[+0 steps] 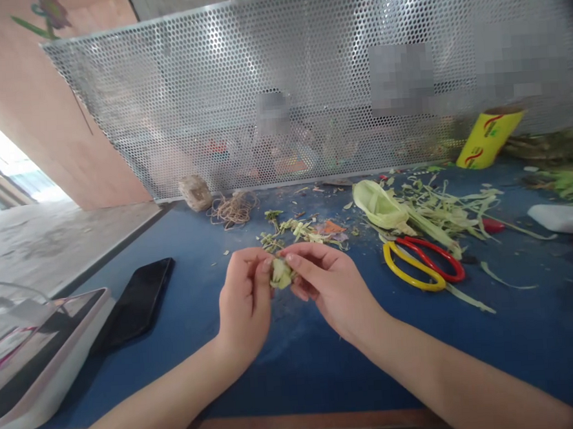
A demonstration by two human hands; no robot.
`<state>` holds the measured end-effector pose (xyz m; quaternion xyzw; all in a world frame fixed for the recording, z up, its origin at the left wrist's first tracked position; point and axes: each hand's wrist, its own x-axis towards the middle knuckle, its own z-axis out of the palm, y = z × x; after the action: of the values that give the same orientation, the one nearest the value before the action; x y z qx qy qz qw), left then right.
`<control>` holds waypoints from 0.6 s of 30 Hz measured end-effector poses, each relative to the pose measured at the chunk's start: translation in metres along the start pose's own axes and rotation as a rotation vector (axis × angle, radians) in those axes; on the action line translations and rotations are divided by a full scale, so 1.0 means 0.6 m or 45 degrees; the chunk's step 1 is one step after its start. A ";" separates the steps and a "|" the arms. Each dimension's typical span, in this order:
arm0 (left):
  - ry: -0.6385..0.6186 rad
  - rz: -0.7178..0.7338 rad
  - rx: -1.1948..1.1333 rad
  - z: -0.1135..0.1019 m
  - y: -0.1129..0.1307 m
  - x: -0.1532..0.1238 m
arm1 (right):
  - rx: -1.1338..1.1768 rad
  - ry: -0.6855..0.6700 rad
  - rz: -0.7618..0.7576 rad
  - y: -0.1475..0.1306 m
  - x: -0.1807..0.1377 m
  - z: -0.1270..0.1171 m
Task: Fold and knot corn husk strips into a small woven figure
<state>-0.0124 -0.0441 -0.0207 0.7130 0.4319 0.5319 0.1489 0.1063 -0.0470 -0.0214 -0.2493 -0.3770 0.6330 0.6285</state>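
Between my two hands is a small crumpled piece of pale green husk (281, 274), held above the blue table. My left hand (247, 301) pinches its left side with thumb and fingers. On the other side, my right hand (337, 289) grips it with thumb and forefinger, the other fingers curled beneath. Just beyond the fingertips lie small green scraps (300, 228) on the tabletop. To the right of my right hand rest scissors (418, 264) with one yellow and one red handle; leaf strips partly cover their blades.
A cupped corn husk (380, 205) and shredded green strips (441, 205) lie right of centre. Twine (234, 209) sits at the back left. A black phone (139, 301) and white-rimmed tray (76, 357) are at left. A yellow tube (488, 139) stands near the perforated metal screen (202, 109).
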 end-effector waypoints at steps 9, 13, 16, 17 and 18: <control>-0.042 0.016 0.135 0.004 -0.037 -0.007 | 0.100 0.106 0.272 0.006 0.014 -0.012; -0.061 0.118 0.218 0.002 -0.045 -0.008 | 0.075 -0.032 0.350 0.004 0.013 -0.012; -0.079 0.073 0.246 0.002 -0.041 -0.004 | -0.093 -0.080 0.220 0.002 0.014 -0.013; -0.083 0.036 0.244 0.002 -0.038 -0.002 | -0.168 -0.075 0.167 0.002 0.014 -0.013; -0.090 -0.006 0.225 0.003 -0.034 0.000 | -0.235 -0.052 0.118 0.003 0.015 -0.014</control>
<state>-0.0203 -0.0318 -0.0351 0.7407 0.4733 0.4658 0.1017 0.1112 -0.0367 -0.0263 -0.3102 -0.4345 0.6289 0.5652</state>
